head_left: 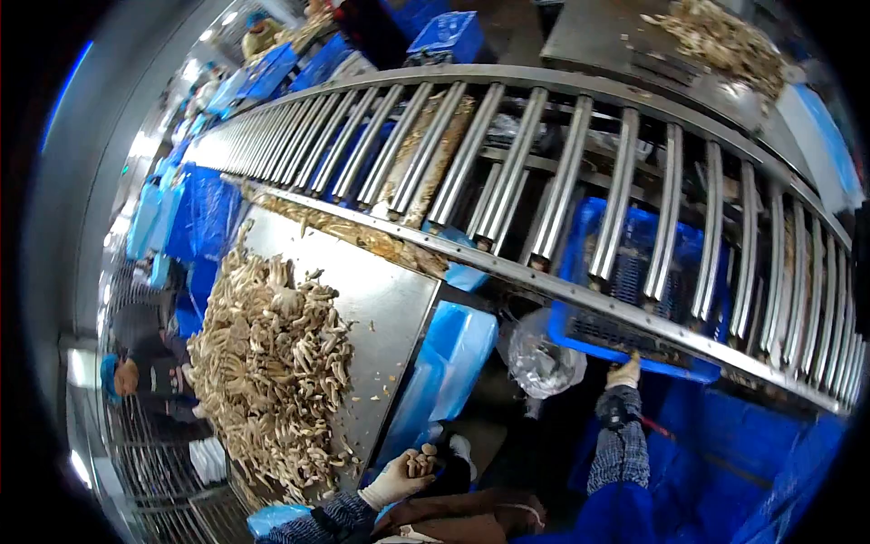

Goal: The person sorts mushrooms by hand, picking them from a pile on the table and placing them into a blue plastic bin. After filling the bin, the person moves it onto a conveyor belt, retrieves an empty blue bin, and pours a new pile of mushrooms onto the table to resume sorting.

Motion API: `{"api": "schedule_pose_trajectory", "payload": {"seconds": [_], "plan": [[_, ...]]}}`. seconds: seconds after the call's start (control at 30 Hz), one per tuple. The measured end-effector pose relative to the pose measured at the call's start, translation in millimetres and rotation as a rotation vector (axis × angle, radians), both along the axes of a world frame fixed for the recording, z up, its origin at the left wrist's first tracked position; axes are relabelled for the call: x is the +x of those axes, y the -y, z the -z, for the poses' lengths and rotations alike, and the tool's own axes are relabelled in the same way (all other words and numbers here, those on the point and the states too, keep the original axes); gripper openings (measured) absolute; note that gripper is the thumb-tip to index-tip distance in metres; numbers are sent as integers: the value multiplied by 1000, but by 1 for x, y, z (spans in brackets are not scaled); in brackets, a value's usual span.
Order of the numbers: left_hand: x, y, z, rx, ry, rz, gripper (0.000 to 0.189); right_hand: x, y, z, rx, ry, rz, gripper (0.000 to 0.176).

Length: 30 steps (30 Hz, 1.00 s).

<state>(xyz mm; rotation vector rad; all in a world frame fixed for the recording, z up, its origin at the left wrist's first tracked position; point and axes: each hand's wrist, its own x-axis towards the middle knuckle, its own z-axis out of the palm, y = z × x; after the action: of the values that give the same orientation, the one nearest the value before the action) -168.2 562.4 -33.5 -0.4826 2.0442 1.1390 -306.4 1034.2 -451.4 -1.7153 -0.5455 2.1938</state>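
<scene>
My left hand, in a pale glove, is closed around a small bunch of mushrooms at the bottom of the view. To its left, a big heap of brown and cream mushrooms covers much of a steel table. My right hand, also gloved, reaches forward with its fingers at the near rim of a blue plastic crate. That crate sits low, partly beneath the roller conveyor, and its fingers' far side is hidden.
A roller conveyor curves across the view ahead. A light-blue plastic-lined container stands beside the table, and a clear plastic bag hangs near the crate. Another mushroom pile lies beyond the rollers. A co-worker is at the left.
</scene>
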Motion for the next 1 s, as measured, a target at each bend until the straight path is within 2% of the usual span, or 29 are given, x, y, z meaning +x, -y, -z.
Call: {"api": "schedule_pose_trajectory", "payload": {"seconds": [0.03,0.13,0.2,0.23,0.27,0.37,0.4,0.43,0.47,0.5,0.53,0.57,0.6,0.63,0.67,0.7,0.73,0.77,0.8,0.83,0.87,0.9,0.93,0.97,1.0], "plan": [[-10,-7,2,-16,-3,-33,42,-14,-14,5,-40,68,26,38],[-46,-24,-2,-181,-90,-46,45,-56,-32,-26,-39,135,-160,43],[-59,-24,4,-167,-97,-156,46,-47,-69,12,860,655,-1568,46],[-62,-21,6,-140,-104,-235,46,-40,-86,33,1510,971,-2102,48],[-54,-10,20,-150,-121,-228,42,-43,-103,35,1574,1094,-2094,45],[-59,-4,16,-107,-230,-263,37,-41,-122,31,1350,981,-1867,35],[-59,-2,19,-106,-239,-290,37,-38,-120,29,1232,849,-1692,32],[-60,2,24,-104,-254,-382,40,-31,-114,30,1028,636,-1414,30],[-62,6,29,-99,-269,-474,43,-25,-103,30,675,340,-1021,28],[-64,11,34,-89,-284,-503,43,-18,-84,21,427,150,-786,26],[-69,18,40,-157,-327,-453,44,-12,-66,14,295,50,-717,25],[-71,23,46,-225,-364,-400,45,-2,-44,5,212,-23,-734,25],[-74,23,55,-191,-396,-534,48,11,-17,-5,148,-70,-798,26],[-77,22,54,-178,-401,-552,48,22,9,-14,105,-111,-885,27],[-81,23,51,-216,-457,-513,49,25,52,-58,122,2,-968,31],[-85,23,45,-254,-511,-476,51,37,77,-76,155,106,-1124,32],[-92,20,23,-119,-457,-535,47,56,106,-94,344,45,-1244,30],[-90,19,21,-100,-460,-552,47,82,100,-38,724,-96,-1717,32],[-86,18,20,94,-371,-704,48,88,133,-89,1679,-406,-1764,29],[-82,20,18,290,-279,-843,49,84,172,-131,1003,-285,-1675,17],[-77,22,16,311,-318,-830,53,66,226,-228,828,-151,-1576,23],[-65,29,31,511,-286,-865,45,74,245,-233,630,-309,-1542,26],[-55,32,41,784,-253,-1038,44,75,274,-264,777,-432,-1551,30],[-48,38,44,936,-229,-1118,43,69,299,-297,722,-598,-1604,32],[-41,45,47,1084,-197,-1199,43,61,329,-346,893,-606,-1690,33]]}}
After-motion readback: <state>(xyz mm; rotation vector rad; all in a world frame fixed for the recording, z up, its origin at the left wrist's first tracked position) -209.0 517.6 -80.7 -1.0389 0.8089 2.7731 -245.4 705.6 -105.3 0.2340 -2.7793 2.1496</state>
